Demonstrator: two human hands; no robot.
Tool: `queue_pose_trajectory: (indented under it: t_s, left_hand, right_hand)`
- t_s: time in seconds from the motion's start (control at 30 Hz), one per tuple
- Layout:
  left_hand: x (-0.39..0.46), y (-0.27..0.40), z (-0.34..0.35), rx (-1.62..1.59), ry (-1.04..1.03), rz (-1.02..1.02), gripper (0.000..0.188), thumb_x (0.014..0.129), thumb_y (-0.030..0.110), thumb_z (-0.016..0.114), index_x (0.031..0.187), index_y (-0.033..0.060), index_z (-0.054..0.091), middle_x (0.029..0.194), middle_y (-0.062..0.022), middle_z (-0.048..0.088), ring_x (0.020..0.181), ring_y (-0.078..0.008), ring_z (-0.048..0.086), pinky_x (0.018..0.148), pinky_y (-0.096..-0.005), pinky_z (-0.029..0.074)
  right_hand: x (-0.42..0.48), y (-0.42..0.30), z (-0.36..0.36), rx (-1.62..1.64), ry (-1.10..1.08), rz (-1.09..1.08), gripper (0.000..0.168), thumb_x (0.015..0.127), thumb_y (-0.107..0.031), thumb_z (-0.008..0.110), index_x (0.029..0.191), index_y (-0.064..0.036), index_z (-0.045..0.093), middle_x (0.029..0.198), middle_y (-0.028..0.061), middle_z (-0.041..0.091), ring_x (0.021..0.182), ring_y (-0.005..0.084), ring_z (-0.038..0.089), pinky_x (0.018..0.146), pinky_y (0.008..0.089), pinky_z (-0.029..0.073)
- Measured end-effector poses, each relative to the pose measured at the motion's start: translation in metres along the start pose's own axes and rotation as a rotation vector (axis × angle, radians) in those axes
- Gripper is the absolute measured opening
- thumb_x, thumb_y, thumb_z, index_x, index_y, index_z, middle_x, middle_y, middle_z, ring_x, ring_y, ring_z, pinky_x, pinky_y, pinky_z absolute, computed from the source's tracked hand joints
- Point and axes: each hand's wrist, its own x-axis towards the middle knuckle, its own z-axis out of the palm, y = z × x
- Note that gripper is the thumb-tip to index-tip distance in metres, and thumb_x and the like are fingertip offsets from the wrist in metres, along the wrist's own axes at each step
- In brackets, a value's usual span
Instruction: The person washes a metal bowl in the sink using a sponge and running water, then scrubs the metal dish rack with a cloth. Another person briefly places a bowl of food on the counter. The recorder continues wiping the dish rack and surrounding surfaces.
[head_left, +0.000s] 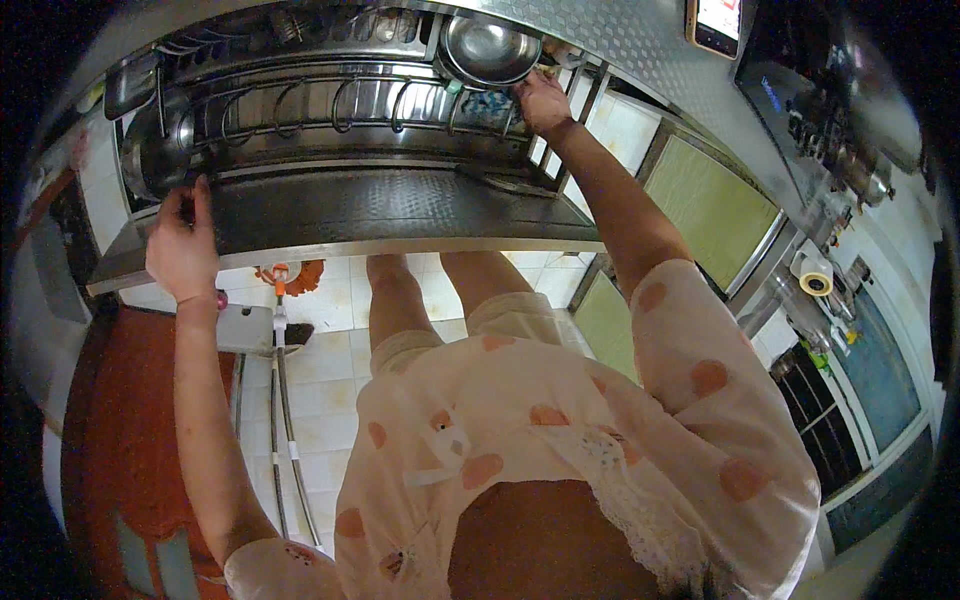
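A pulled-out metal drawer (375, 210) with a wire dish rack (337, 112) inside lies before me. At its right end my right hand (544, 103) grips the lower right rim of a shiny steel bowl (491, 51). A metal pan or pot lid (161, 142) stands on edge at the drawer's left end. Just below it, my left hand (182, 247) is over the drawer's front left corner, thumb and fingers close together. Whether those fingers hold anything is unclear.
Green cabinet doors (709, 202) are to the right, below a patterned metal countertop (622, 52) bearing a phone (714, 26). Mop poles (281, 390) stand on the left over the white tiled floor (326, 375). A reddish-brown cabinet (135, 420) is at the lower left.
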Motion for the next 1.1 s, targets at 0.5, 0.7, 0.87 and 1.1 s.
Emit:
queue_pose_trajectory:
  t_s: [0.5, 0.7, 0.87, 1.1]
  left_hand:
    - [-0.002, 0.005, 0.000, -0.076, 0.128, 0.066, 0.033, 0.077, 0.045, 0.049, 0.069, 0.0141, 0.059, 0.064, -0.0044, 0.060, 0.058, -0.0259, 0.057, 0.049, -0.0363, 0.042]
    - [-0.004, 0.000, 0.001, -0.034, 0.108, 0.067, 0.034, 0.077, 0.046, 0.048, 0.072, 0.0144, 0.060, 0.064, -0.0052, 0.060, 0.059, -0.0277, 0.058, 0.049, -0.0376, 0.043]
    - [0.002, -0.003, 0.009, -0.017, 0.147, 0.106, 0.036, 0.077, 0.048, 0.048, 0.076, 0.0150, 0.061, 0.065, -0.0079, 0.060, 0.061, -0.0295, 0.058, 0.051, -0.0386, 0.044]
    - [-0.003, -0.003, 0.007, -0.123, 0.113, 0.042, 0.036, 0.076, 0.049, 0.048, 0.077, 0.0152, 0.062, 0.065, -0.0085, 0.060, 0.060, -0.0288, 0.058, 0.051, -0.0369, 0.044]
  right_hand:
    - [-0.061, -0.042, -0.063, -0.333, -0.697, 0.087, 0.021, 0.069, -0.020, 0.055, 0.083, -0.004, 0.058, 0.077, 0.0138, 0.060, 0.073, 0.0288, 0.059, 0.062, 0.0384, 0.049]
    - [-0.069, -0.071, -0.123, -0.462, -0.444, 0.166, 0.031, 0.067, -0.014, 0.058, 0.095, -0.005, 0.052, 0.087, 0.0154, 0.055, 0.080, 0.0271, 0.057, 0.066, 0.0369, 0.047]
    - [-0.057, -0.033, -0.018, -0.119, -0.335, 0.223, 0.027, 0.076, -0.010, 0.041, 0.101, -0.003, 0.049, 0.092, 0.0187, 0.053, 0.085, 0.0321, 0.053, 0.075, 0.0384, 0.043]
    - [-0.052, -0.025, 0.007, -0.430, -0.537, 0.107, 0.042, 0.076, -0.006, 0.040, 0.117, 0.000, 0.031, 0.109, 0.0195, 0.048, 0.095, 0.0293, 0.051, 0.084, 0.0318, 0.037]
